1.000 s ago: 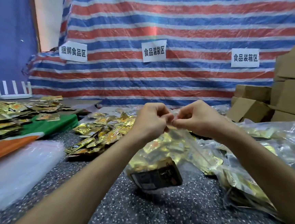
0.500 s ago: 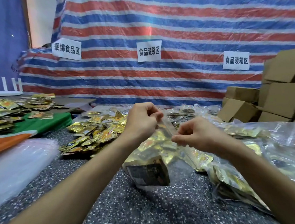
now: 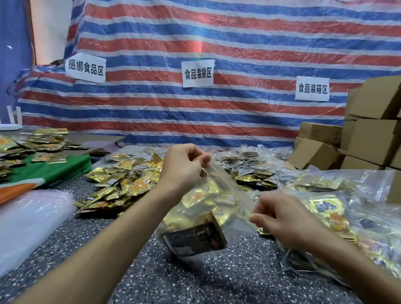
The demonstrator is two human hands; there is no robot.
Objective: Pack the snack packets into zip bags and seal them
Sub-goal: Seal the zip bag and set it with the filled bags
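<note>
Two hands work over one dark, speckled stone-like table (image 3: pixel 182 289). Between them hangs one clear, crinkly plastic zip bag (image 3: pixel 228 231), holding many flat gold foil snack packets (image 3: pixel 199 200) and one darker packet pressed against its lower side. The bag is in the air above the middle of the table, toward the near edge.

The left hand (image 3: pixel 184 169) pinches the upper end of the bag's top strip with curled fingers. The right hand (image 3: pixel 285 219), lower and nearer the right edge, pinches the other end of that strip, so the strip slopes down from left to right and the bag's body hangs under it.

Toward the far edge, left of the middle, lies one loose heap of gold packets (image 3: pixel 122 185). At the left edge sits one soft stack of empty clear bags (image 3: pixel 19 230). Several filled bags (image 3: pixel 345 216) lie overlapping along the right edge. At least six plain brown cardboard boxes (image 3: pixel 375 136) are stacked at the far right corner. Three white paper signs (image 3: pixel 197 73) are fixed to a striped red, white and blue tarp (image 3: pixel 257 37) behind the table.
</note>
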